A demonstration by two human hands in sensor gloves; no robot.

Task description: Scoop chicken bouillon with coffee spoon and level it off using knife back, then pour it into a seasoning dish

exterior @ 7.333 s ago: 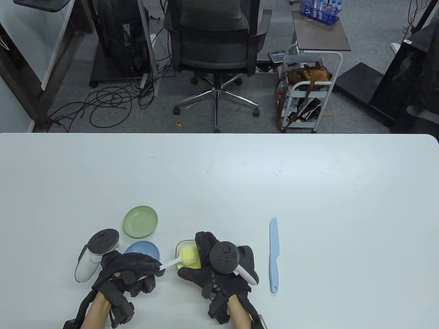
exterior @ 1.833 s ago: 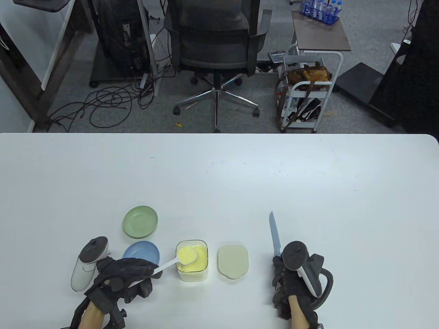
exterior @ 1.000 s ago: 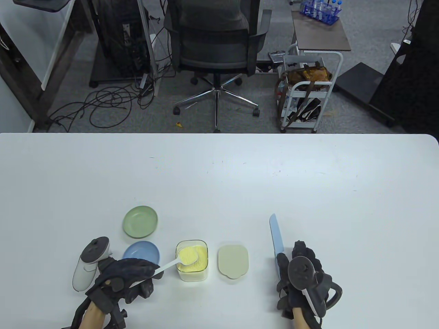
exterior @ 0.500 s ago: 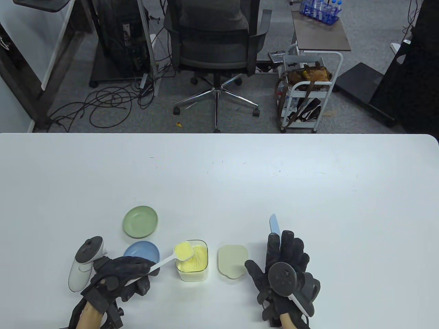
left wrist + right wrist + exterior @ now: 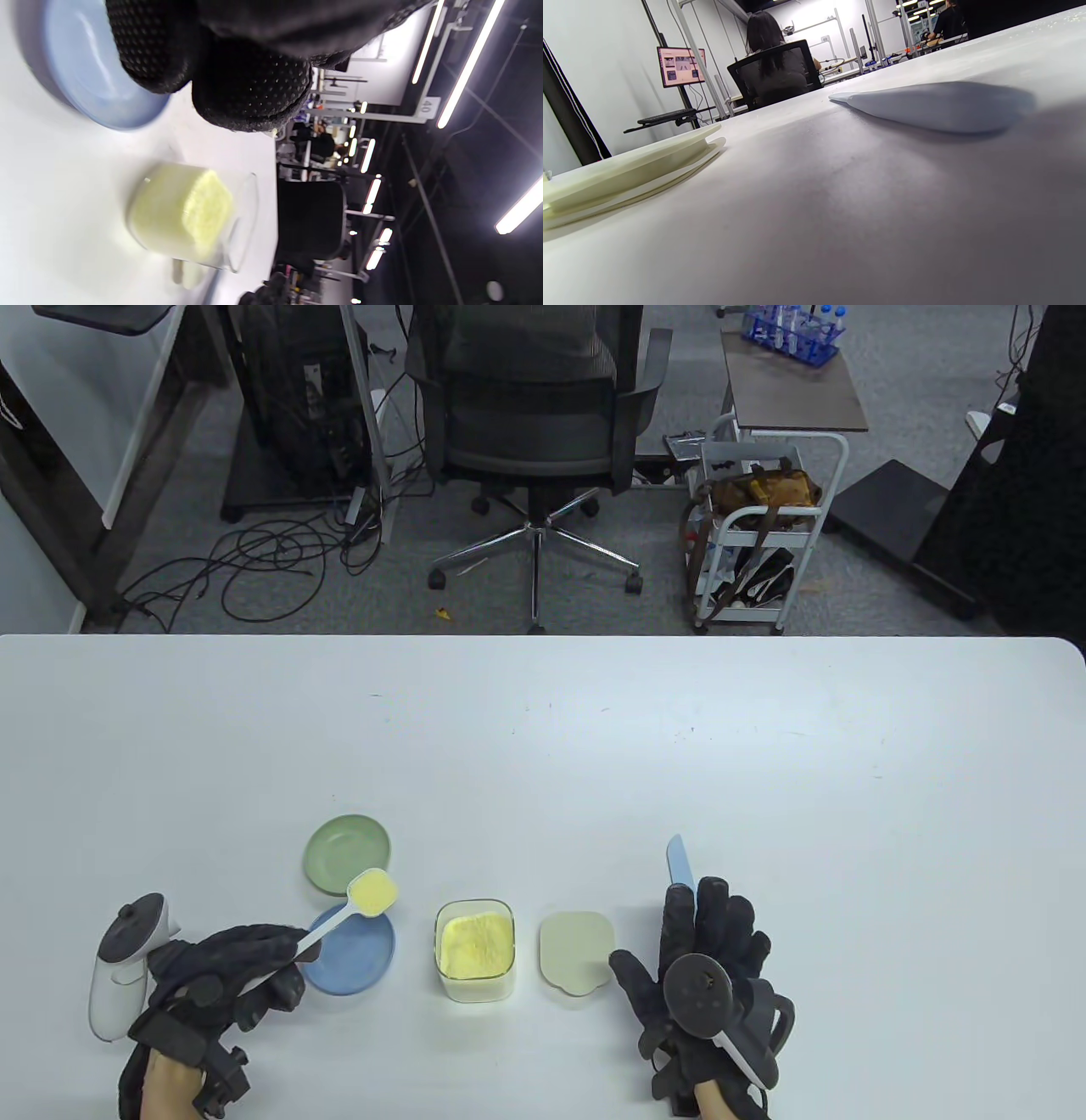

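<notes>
My left hand (image 5: 242, 971) grips the handle of the white coffee spoon (image 5: 373, 892). Its bowl holds yellow bouillon and hovers over the far rim of the blue dish (image 5: 356, 963), just below the green dish (image 5: 344, 848). The clear bouillon container (image 5: 475, 948) stands open to the right; in the left wrist view it (image 5: 191, 212) sits beyond the blue dish (image 5: 80, 63) and my fingers (image 5: 250, 93). My right hand (image 5: 704, 937) lies flat with straight fingers over the light blue knife (image 5: 678, 861), whose blade tip (image 5: 937, 106) lies on the table.
The container's beige lid (image 5: 577, 952) lies between the container and my right hand, and shows low at the left in the right wrist view (image 5: 628, 169). The white table (image 5: 594, 746) stretches away beyond the objects. An office chair (image 5: 530, 407) and a cart (image 5: 755, 526) stand past the far edge.
My left hand has carried the filled spoon left from above the container to above the blue dish's far rim. The right hand, which laid the knife down, still rests flat over it.
</notes>
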